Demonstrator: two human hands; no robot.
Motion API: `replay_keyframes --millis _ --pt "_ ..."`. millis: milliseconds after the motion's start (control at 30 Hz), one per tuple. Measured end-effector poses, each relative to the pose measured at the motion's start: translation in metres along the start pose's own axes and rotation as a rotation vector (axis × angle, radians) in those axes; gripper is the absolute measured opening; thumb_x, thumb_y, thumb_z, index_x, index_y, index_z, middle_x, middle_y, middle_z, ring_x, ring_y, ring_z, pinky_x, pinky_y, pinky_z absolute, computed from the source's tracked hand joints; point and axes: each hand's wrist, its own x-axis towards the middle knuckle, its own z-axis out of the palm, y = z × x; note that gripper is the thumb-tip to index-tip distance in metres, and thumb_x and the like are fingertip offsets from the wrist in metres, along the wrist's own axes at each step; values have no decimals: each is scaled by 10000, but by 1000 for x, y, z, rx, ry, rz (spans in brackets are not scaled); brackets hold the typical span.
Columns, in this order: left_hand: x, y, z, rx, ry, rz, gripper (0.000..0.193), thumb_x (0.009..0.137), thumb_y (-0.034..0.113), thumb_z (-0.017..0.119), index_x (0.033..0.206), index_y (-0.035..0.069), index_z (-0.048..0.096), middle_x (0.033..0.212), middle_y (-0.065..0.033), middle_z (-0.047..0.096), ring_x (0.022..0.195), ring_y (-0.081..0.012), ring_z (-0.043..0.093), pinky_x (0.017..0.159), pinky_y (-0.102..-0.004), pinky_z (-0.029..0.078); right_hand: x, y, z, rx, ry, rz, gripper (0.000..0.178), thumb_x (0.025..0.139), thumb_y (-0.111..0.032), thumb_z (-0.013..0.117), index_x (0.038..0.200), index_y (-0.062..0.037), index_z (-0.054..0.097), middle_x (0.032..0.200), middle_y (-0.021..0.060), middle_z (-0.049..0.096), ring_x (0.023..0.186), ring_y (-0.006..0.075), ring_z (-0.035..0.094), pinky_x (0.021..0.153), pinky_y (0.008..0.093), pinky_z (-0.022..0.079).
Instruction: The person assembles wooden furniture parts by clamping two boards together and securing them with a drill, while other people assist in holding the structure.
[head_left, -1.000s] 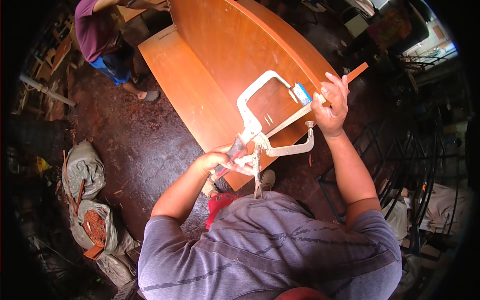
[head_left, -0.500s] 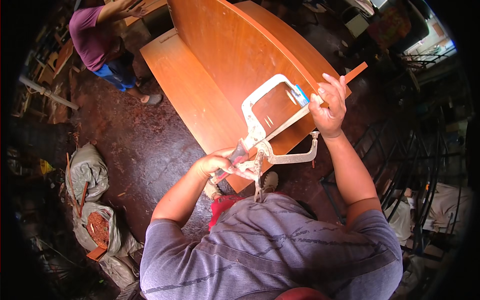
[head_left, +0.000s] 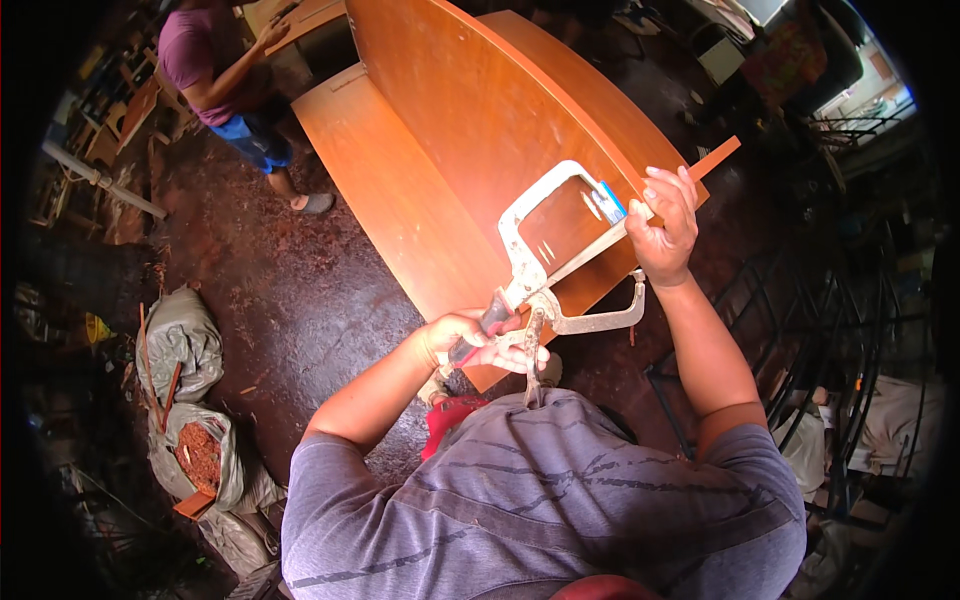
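Observation:
My left hand [head_left: 478, 338] is wrapped round the grip of a metal locking C-clamp [head_left: 520, 235]. The clamp's upper jaw reaches over the upright orange-brown wooden panel [head_left: 490, 95], and a blue piece [head_left: 611, 203] sits at its tip. Its lower jaw [head_left: 605, 322] hangs swung away from the wood. At the panel's near corner my right hand [head_left: 665, 225] is closed on a narrow wooden strip [head_left: 716, 157], whose orange end sticks out past the fingers. A pale edge runs from that hand toward the clamp's pivot.
The upright panel stands against a long flat board [head_left: 390, 190]. Another person [head_left: 215, 80] stands at a bench on the far left. Grey sacks [head_left: 180, 345], one holding reddish shavings [head_left: 200, 452], lie to the left. Dark metal frames [head_left: 790, 340] stand on the right.
The clamp and my left hand have shifted slightly right and down in the picture, and more left-hand fingers show by the lever. The other person's arm has lowered toward the bench.

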Motion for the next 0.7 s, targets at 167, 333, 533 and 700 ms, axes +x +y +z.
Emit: replay_keyframes --millis 167,333,533,700 --pt "6 -6 3 69 199 -4 669 765 250 649 1340 14 402 1209 -273 560 1180 -408 536 1073 -563 340 -1 5 -4 17 -24 3 248 745 -71 716 934 -57 555 946 119 654 1000 335 625 1022 551 354" --pt "21 -25 -3 122 237 46 563 815 200 621 1296 -39 453 883 -130 585 881 -250 613 940 -462 499 4 0 -6 35 -43 22 239 750 -76 720 927 -54 560 946 117 654 1002 324 627 1026 545 353" --pt "28 -25 -9 85 196 -49 475 797 174 626 1172 -94 515 787 -141 600 779 -244 643 760 -393 577 5 -1 -7 38 -45 30 233 752 -58 716 922 -52 557 948 114 654 1007 320 627 1035 541 349" --pt "26 -5 3 309 237 -91 497 804 211 597 1189 -93 519 884 -202 671 885 -306 670 903 -426 495 3 0 -7 28 -42 36 231 753 -55 715 923 -55 557 949 110 652 1012 320 626 1043 540 342"
